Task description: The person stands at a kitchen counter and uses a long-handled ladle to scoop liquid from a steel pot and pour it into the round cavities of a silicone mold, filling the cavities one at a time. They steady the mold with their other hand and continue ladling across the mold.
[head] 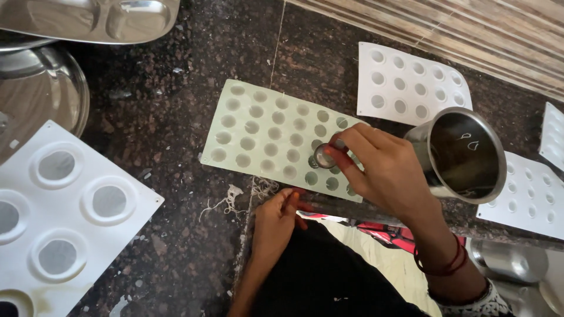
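Note:
My right hand (379, 170) pinches a small round metal cup (324, 156) over the near right corner of a pale green mould sheet (264, 126) with many round cavities. A steel tumbler (464, 154) lies tilted on its side just right of that hand, its open mouth facing me. My left hand (276, 220) rests at the counter's front edge below the green mould, fingers curled around a thin pale wick or thread, with loose threads (235, 196) beside it.
A white mould with large round cavities (59, 211) lies at the left. More white small-cavity moulds sit at back right (411, 85) and right (523, 196). Steel plates (41, 88) and a compartment tray (94, 17) occupy the far left. The dark granite counter (170, 117) ends near me.

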